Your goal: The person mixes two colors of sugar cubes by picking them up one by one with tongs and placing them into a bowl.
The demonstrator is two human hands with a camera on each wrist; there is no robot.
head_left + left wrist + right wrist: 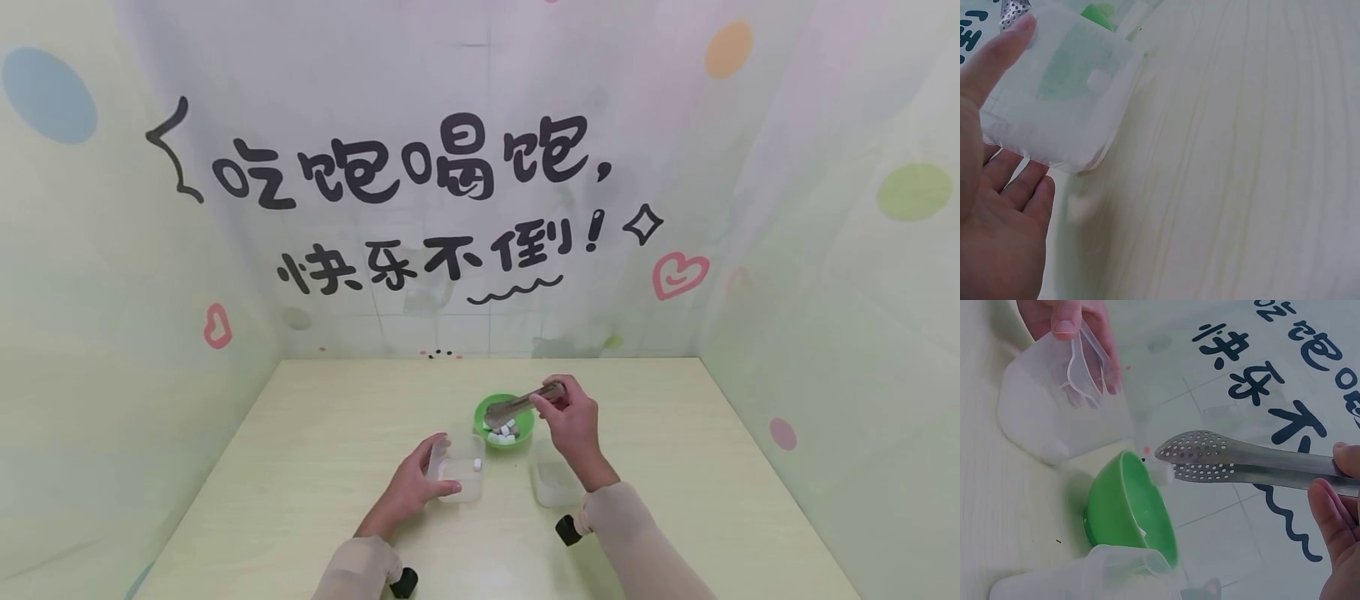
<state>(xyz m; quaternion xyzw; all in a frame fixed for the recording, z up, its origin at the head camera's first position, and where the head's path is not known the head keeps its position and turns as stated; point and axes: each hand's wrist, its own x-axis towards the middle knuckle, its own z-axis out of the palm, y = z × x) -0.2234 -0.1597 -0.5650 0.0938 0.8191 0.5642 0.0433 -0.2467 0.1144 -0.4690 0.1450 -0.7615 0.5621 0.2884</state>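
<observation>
Between thumb and fingers my left hand point(411, 487) holds a clear plastic box point(457, 487), tilted in the left wrist view. One small white piece point(477, 465) lies inside it. My right hand point(577, 425) grips metal tongs point(519, 406) by the handle end. Their perforated tips point(1200, 450) hover over a green bowl point(1107, 506), almost closed together. A white piece point(1161, 473) shows at the tips; I cannot tell whether it is pinched. In the head view several white pieces point(501, 437) and some greyish ones sit in the bowl, partly hidden by the tongs.
A second clear plastic box point(553, 483) stands on the pale wood-grain table point(337, 442), right of the bowl and under my right forearm. Behind the table hangs a printed backdrop point(420, 325), with similar sheets on both sides.
</observation>
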